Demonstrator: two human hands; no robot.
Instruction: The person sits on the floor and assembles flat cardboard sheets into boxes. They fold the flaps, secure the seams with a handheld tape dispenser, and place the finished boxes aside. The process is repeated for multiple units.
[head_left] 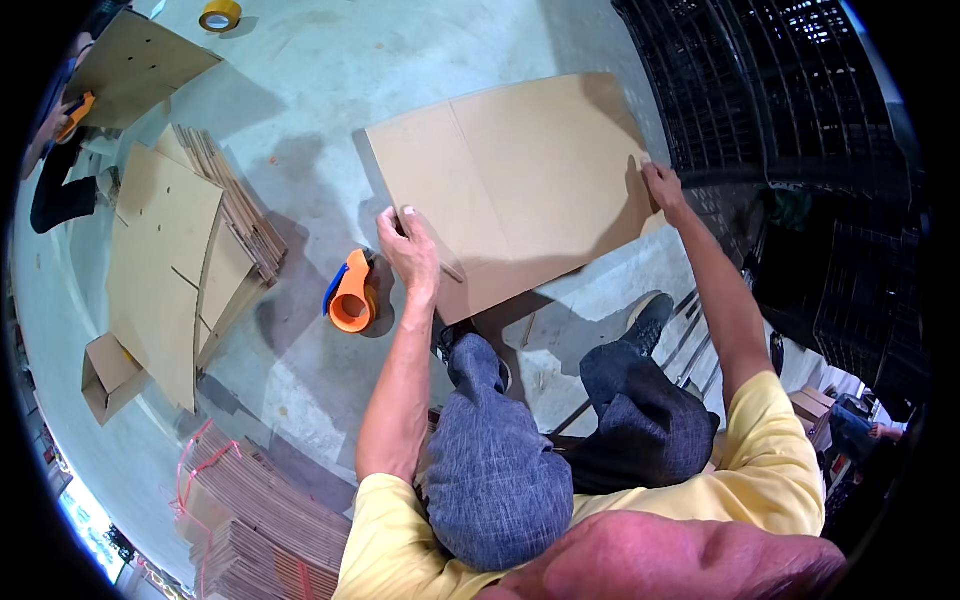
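A flat brown cardboard sheet [520,180] with fold lines is held up off the grey floor in front of me. My left hand [408,248] grips its near left edge. My right hand [662,185] grips its right edge. An orange tape dispenser [350,295] with a blue handle lies on the floor just left of my left hand. My knees in grey trousers are below the sheet.
A pile of flat cardboard sheets [190,240] lies to the left, with a small open box [108,375] beside it. Bundled cardboard [260,520] sits lower left. A tape roll [219,14] lies far off. Black crates [800,120] stand right. Another person's arm [55,195] shows at left.
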